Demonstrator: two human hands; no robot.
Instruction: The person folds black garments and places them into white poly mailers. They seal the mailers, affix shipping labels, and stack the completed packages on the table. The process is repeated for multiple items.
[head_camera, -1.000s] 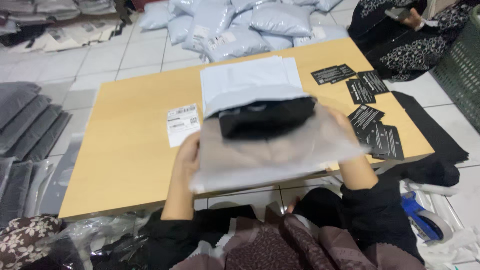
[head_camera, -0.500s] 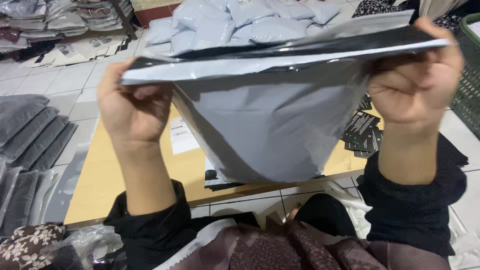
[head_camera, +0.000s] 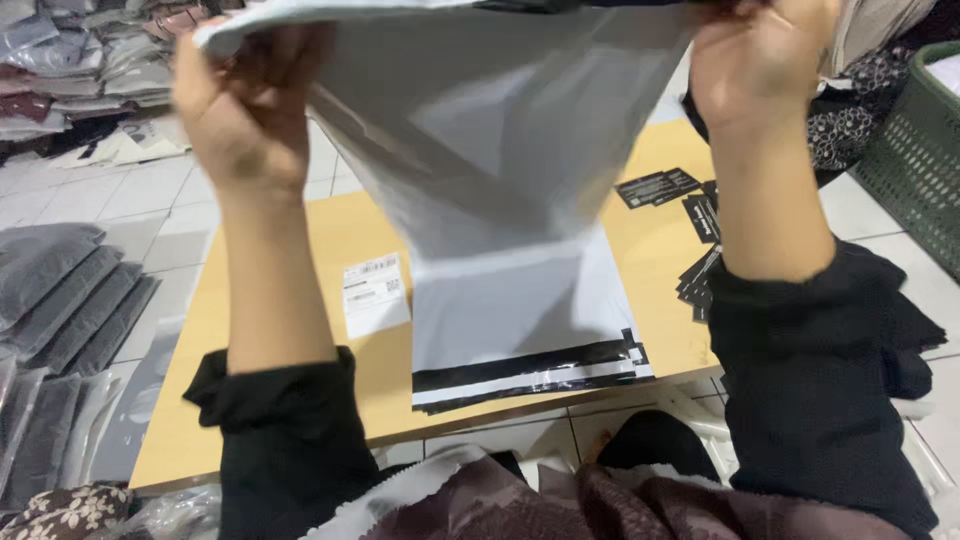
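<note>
Centrally, a grey poly mailer bag (head_camera: 480, 130) hangs raised above a low wooden table (head_camera: 290, 400), its top edge pinched by the clenched fingers of the left hand (head_camera: 245, 120) and right hand (head_camera: 765, 60). Beneath lie flat mailers (head_camera: 520, 320); a shipping label (head_camera: 375, 293) lies left, black cards (head_camera: 690, 230) right, a green basket (head_camera: 915, 150) far right.

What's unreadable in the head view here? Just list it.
- Grey mailer bag: its top edge is cut off by the frame; what is inside cannot be seen.
- Left hand and right hand: fingertips hidden behind the bag or cropped.
- Flat mailer stack: upper part hidden by the raised bag.
- Black cards: partly hidden by the right forearm.
</note>
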